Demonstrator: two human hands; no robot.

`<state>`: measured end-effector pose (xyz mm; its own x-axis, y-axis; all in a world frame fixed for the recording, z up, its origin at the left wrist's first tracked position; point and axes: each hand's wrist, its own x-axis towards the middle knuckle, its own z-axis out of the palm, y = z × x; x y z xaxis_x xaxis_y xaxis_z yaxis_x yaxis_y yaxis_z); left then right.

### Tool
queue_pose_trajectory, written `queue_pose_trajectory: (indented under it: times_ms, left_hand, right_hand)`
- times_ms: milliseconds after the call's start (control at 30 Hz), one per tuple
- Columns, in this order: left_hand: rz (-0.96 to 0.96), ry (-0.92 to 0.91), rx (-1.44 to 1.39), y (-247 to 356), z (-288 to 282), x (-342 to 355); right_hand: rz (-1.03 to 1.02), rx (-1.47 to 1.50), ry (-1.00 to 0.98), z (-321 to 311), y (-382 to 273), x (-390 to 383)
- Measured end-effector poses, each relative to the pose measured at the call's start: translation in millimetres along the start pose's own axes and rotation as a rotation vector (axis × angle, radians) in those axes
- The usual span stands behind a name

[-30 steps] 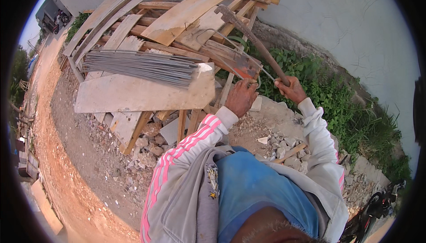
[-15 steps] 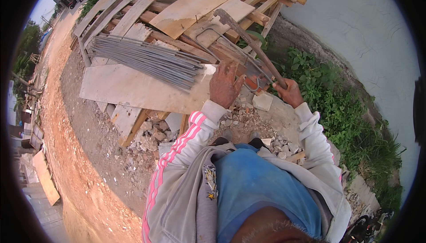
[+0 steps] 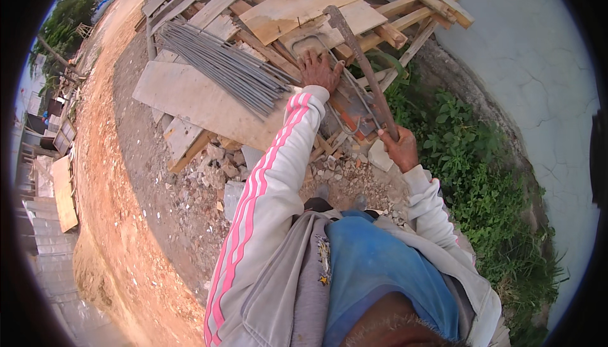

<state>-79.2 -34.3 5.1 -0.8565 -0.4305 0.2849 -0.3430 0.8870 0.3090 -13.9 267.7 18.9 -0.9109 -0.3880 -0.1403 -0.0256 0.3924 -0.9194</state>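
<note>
My right hand [image 3: 400, 148] is closed round the near end of a long, rusty metal bar [image 3: 364, 62], whose wider, notched head points away from me. Stretched forward, my left hand [image 3: 322, 71] has its fingers spread over the work spot, by a thin steel rod bent into a narrow loop [image 3: 308, 38]. One long side of that loop runs back toward my right hand, beside the bar. Whether my left fingers press on the rod or on the board under it, I cannot tell. To the left lies a bundle of straight grey steel rods [image 3: 221, 62].
The rods rest on a plywood sheet [image 3: 183, 96] over a stack of planks and beams [image 3: 310, 1]. Broken rubble [image 3: 218, 163] lies below its near edge. Green weeds [image 3: 465, 138] grow along a pale wall [image 3: 538, 81] at right. A dirt track [image 3: 114, 176] runs along the left.
My left hand has reached farther forward, toward the loop's far bend, with its arm straighter. The right hand keeps its grip on the bar. The whole view has shifted a little.
</note>
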Motion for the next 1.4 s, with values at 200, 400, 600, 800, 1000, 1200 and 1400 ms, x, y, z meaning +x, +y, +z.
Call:
queue_pose_trajectory:
  times_ms: [200, 400, 600, 800, 1000, 1200, 1400]
  left_hand:
    - [0.008, -0.098, 0.073, 0.9, -4.3, 4.1]
    - [0.028, -0.046, 0.108, -0.7, 3.6, 4.8]
    - [0.076, 0.033, 0.128, -4.7, 9.3, 5.2]
    - [0.066, 0.026, 0.168, -2.1, 7.2, 2.5]
    - [0.051, 0.031, 0.183, -8.2, 18.6, 6.5]
    - [0.037, 0.0, 0.162, -4.6, 12.7, 5.6]
    - [0.024, -0.006, 0.143, -3.1, 11.0, 3.9]
  right_hand:
    - [0.108, 0.149, -0.103, -3.2, 2.9, -0.2]
    - [0.127, 0.21, -0.142, -9.9, 0.5, 0.1]
    - [-0.089, -0.192, 0.007, -61.3, 9.9, -14.8]
    - [0.1, -0.477, 0.011, -161.5, 64.0, -68.7]
    - [-0.016, -0.769, 0.065, -220.7, 85.8, -97.1]
    - [-0.296, -0.952, -0.037, -249.6, 102.9, -64.5]
    - [-0.326, -1.002, -0.09, -265.8, 93.1, -20.7]
